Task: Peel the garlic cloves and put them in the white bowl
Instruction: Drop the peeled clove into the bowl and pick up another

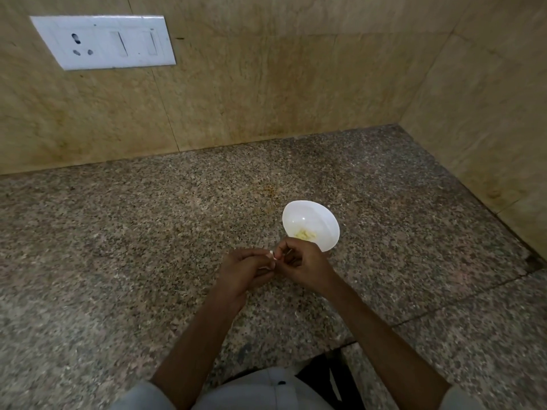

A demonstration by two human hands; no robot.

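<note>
head view: the left hand (247, 269) and right hand (302, 263) both pinch one garlic clove (271, 255), part-peeled by my guess, just beside the white bowl (322, 216), which already holds pale peeled pieces; dropping it in remains.

Dim, diffuse indoor light; shadows are faint. The white bowl (321, 216) is the brightest area, near overexposed, with a small glare spot. Wide-angle distortion bows the wall (266, 84) and switch plate (103, 42) toward the edges. The left hand (245, 269) and right hand (305, 261) appear slightly soft.
</note>
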